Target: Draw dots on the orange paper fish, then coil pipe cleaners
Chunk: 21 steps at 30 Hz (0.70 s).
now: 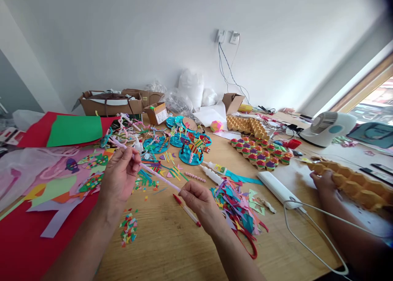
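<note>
A pale lilac pipe cleaner stretches slantwise between my two hands above the table. My left hand pinches it near its upper left part, and a short end sticks out beyond the fingers. My right hand pinches the lower right end between thumb and fingers. Beneath the right hand lies a red-capped pen. Tiny paper scraps are heaped below the left hand. A twisted pink pipe cleaner and striped paper fish lie beyond the hands, near blue decorated discs.
On the right, another person's hand holds a yellow egg carton. Nearby are painted egg cartons, a white power bank with a cable, a paper-strip pile, red scissors and glue bottles. Red paper covers the left.
</note>
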Each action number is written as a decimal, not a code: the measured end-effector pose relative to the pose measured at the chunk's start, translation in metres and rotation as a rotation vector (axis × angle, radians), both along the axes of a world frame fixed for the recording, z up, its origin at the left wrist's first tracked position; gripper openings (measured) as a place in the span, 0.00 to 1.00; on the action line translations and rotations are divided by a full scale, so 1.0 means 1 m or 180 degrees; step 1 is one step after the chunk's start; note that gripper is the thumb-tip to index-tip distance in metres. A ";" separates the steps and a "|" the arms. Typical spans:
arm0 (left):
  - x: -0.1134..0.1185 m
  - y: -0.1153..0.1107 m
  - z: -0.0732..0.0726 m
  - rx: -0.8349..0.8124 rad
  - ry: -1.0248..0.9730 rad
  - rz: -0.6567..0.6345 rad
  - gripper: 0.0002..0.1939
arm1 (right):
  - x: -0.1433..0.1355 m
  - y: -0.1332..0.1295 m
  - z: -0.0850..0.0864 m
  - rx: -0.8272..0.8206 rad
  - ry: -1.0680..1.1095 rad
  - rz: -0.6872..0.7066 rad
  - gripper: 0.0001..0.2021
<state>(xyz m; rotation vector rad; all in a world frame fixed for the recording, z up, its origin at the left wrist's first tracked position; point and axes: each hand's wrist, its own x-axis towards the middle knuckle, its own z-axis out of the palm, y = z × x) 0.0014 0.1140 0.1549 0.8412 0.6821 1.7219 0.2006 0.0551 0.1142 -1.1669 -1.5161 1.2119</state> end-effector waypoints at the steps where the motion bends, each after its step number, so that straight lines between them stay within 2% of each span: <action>1: -0.001 0.001 0.000 0.0004 -0.0051 0.0037 0.07 | 0.001 -0.001 0.001 -0.0028 -0.0065 0.0018 0.13; 7: -0.017 0.007 0.002 0.0044 -0.0123 0.0257 0.04 | 0.010 -0.016 -0.003 -0.0034 -0.0501 -0.0060 0.13; 10: -0.020 0.005 0.002 0.0038 -0.0164 0.0259 0.04 | 0.008 -0.029 -0.013 -0.0136 -0.0261 0.0011 0.14; 14: -0.017 0.001 0.003 -0.0106 -0.0153 0.0130 0.03 | 0.005 -0.036 -0.026 -0.0636 0.0233 0.0133 0.16; 21: -0.018 0.002 0.005 0.0119 -0.0120 0.0160 0.03 | 0.001 -0.032 -0.022 -0.0808 0.0871 0.0006 0.20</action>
